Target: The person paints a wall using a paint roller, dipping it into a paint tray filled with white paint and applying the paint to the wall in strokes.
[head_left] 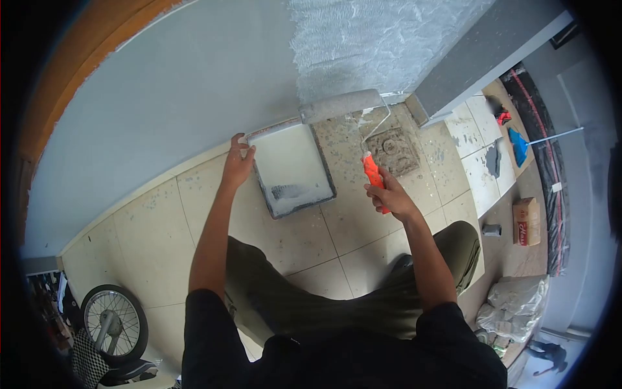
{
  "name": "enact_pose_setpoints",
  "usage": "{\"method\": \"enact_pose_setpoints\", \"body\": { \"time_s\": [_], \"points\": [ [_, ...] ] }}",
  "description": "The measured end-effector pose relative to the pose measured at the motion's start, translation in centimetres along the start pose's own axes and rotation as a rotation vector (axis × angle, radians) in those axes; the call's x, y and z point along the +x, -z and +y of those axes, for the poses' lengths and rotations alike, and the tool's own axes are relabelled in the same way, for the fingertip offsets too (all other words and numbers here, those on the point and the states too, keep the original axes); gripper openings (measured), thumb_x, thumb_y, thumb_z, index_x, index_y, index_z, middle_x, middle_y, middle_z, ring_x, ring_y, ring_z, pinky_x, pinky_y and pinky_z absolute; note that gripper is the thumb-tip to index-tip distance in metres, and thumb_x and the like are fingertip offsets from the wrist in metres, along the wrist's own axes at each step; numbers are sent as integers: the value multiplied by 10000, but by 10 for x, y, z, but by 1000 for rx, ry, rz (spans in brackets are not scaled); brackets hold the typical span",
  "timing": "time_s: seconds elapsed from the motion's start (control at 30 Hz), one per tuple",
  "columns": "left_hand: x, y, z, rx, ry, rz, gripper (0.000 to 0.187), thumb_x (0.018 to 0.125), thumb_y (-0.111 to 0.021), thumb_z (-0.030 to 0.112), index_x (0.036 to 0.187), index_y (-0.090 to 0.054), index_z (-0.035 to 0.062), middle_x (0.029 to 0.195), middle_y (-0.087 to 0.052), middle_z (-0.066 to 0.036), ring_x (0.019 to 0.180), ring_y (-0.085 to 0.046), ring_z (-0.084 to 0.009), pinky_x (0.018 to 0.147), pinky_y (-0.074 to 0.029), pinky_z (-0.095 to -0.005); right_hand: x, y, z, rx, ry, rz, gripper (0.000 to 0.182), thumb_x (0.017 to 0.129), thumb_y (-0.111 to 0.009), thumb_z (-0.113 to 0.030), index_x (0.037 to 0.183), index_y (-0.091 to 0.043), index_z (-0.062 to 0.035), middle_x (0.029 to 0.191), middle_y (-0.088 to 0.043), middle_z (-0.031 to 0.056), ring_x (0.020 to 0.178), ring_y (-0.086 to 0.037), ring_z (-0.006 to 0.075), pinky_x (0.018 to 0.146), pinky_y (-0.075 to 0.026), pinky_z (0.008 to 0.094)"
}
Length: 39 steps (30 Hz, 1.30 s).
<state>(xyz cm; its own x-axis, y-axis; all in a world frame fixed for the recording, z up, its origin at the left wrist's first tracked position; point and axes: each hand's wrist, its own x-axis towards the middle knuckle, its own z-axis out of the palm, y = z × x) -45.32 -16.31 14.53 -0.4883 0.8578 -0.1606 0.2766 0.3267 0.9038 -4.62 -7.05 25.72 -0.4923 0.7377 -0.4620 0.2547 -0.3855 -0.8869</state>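
My right hand (pixel 392 197) is wrapped round the orange handle of a paint roller (pixel 343 106). The roller's wire frame runs up from the handle to a long grey sleeve, which lies across near the foot of the wall, just beyond the tray's far right corner. A dark-rimmed paint tray (pixel 329 178) sits on the tiled floor, filled with white paint; a dark patch shows through near its front end. Beside the tray's far left corner is my left hand (pixel 240 162), its fingers apart and the fingertips right at the rim.
Fresh, streaky paint covers part of the grey wall (pixel 363 45). A dirty square floor drain (pixel 392 150) lies right of the tray. A spoked wheel (pixel 115 324) stands at lower left. To the right are a cardboard box (pixel 526 222), a blue dustpan (pixel 518 146) and a distant person (pixel 549 353).
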Motion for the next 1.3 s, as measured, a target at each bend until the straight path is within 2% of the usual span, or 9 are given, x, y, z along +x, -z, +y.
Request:
{"method": "enact_pose_setpoints", "body": {
  "time_s": [0.03, 0.2, 0.47, 0.77, 0.87, 0.97, 1.0, 1.07, 1.3],
  "points": [
    [-20, -1, 32, -155, 43, 0, 593, 1011, -577, 241, 1494, -267, 92, 1249, -545, -193, 911, -709, -230, 619, -572, -313, 7, -9, -6, -86, -57, 17, 393, 960, -653, -196, 1235, -486, 29, 669, -522, 16, 483, -484, 93, 406, -373, 263],
    [-70, -14, 54, -665, 142, -17, 587, 1029, -545, 285, 1503, -248, 106, 1307, -526, -221, 966, -709, -320, 694, -623, -396, 14, -40, -38, -347, -167, 36, 445, 967, -650, -331, 1196, -543, 35, 666, -517, 15, 480, -483, 92, 387, -367, 270],
    [-69, -12, -17, -841, 206, 125, 523, 1031, -538, 273, 1460, -297, 96, 1283, -541, -207, 986, -696, -318, 740, -617, -429, 37, -68, -27, -244, -287, -23, 376, 966, -635, -379, 1008, -582, -9, 677, -551, 37, 457, -483, 105, 379, -385, 263],
    [-73, -6, -109, -255, 287, 301, 500, 974, -585, 186, 1414, -379, 70, 1209, -601, -177, 872, -695, -252, 670, -573, -362, 103, -106, 83, -192, -297, -95, 316, 961, -629, -312, 969, -547, -7, 656, -550, 65, 455, -497, 125, 391, -414, 277],
    [-73, -39, -171, -155, 489, 170, 428, 967, -605, 166, 1343, -442, 42, 1002, -669, -182, 800, -698, -248, 629, -557, -374, 114, -115, 93, -248, -294, -104, 391, 969, -617, -273, 1171, -532, 52, 667, -559, 71, 479, -516, 150, 416, -430, 305],
    [-68, -69, -207, 263, 251, 165, 348, 950, -623, 165, 1251, -515, 25, 886, -696, -243, 848, -697, -380, 760, -546, -447, 120, -124, 93, -179, -326, -114, 363, 970, -613, -270, 1132, -536, 46, 681, -562, 75, 491, -523, 150, 415, -430, 308],
    [-66, -72, -205, 268, 253, 158, 348, 950, -623, 165, 1251, -515, 25, 886, -696, -243, 848, -697, -380, 760, -546, -447, 115, -130, 88, -134, -316, -112, 305, 964, -610, -285, 996, -549, 12, 678, -551, 70, 478, -515, 134, 409, -430, 295],
    [-59, -75, -196, 112, 247, 73, 280, 939, -648, 180, 1168, -573, 37, 926, -700, -244, 882, -686, -423, 797, -529, -476, 116, -137, 90, -137, -319, -96, 304, 967, -606, -279, 1002, -545, 16, 679, -549, 71, 481, -513, 135, 410, -430, 296],
    [-50, -88, -220, 151, 103, 150, 200, 939, -651, 153, 1076, -584, 23, 863, -695, -202, 827, -706, -363, 729, -544, -445, 98, -138, 90, -108, -380, -112, 248, 981, -591, -242, 986, -510, -7, 666, -545, 63, 494, -521, 142, 416, -433, 312]
  ]
}}
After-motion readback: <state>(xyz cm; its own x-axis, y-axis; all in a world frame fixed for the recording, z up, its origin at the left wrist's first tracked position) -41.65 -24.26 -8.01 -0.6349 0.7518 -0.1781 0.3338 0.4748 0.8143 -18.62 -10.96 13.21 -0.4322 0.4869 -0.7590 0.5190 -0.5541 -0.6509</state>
